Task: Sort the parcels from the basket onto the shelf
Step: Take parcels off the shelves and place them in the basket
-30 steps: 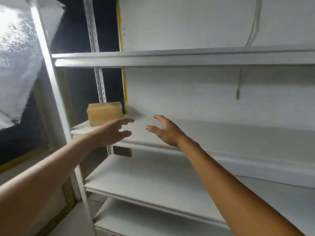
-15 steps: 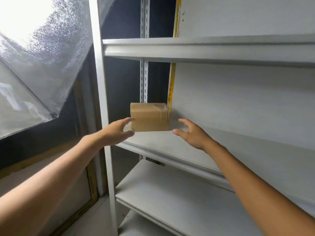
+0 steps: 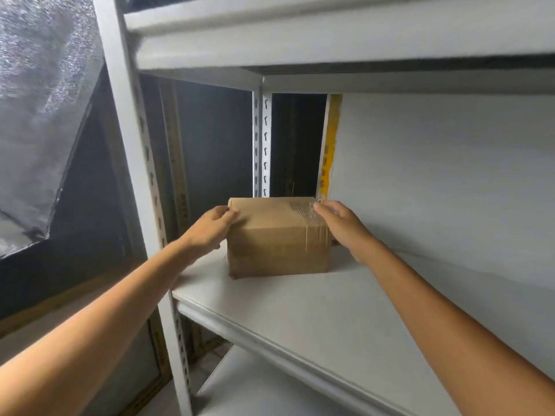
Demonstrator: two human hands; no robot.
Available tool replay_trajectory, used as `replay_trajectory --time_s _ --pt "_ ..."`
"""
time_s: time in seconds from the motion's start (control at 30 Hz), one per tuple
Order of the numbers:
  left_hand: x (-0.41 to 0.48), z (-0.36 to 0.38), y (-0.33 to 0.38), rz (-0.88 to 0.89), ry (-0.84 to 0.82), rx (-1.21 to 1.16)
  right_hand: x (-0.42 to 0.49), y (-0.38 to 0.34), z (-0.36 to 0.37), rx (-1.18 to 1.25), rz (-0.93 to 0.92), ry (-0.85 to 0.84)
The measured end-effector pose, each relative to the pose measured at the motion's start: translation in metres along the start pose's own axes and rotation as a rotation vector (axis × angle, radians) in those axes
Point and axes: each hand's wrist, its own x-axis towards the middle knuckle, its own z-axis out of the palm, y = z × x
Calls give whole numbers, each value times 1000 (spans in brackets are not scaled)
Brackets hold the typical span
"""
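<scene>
A brown cardboard parcel with clear tape over its top right corner stands on the white shelf board, at the board's far left end. My left hand presses against the parcel's left side, fingers on its top left edge. My right hand lies against the parcel's right side, fingertips on the taped top corner. The parcel rests flat on the board between both hands. No basket is in view.
A white slotted upright stands left of the parcel, a second upright behind it. Another shelf hangs close overhead, a lower board sits below. A silvery sheet hangs at far left. A yellow strip runs down the back panel.
Both hands reached forward from open air onto the parcel's two sides. The view moved closer and to the left, so the parcel now sits in the middle.
</scene>
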Motion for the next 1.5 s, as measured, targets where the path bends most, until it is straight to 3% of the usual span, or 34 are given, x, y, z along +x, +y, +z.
replay_trajectory --time_s 0.3,0.4,0.57,0.87,1.13,1.33,1.5 --pt "25 9 -10 -137 -71 -241 27 8 13 176 149 -51" --pt "25 8 -7 -180 -96 -210 19 6 14 208 168 -51" --pt "14 -6 -3 -249 -335 -208 -10 0 17 261 200 37" --pt "-10 17 1 57 -347 -377 -76 5 -9 478 170 104" --pt "-52 62 34 294 -513 -429 -155 23 -55 548 102 258" --pt "-96 118 74 450 -671 -468 -235 39 -113 547 69 441" --pt "-156 175 118 567 -749 -489 -317 46 -179 506 -5 691"
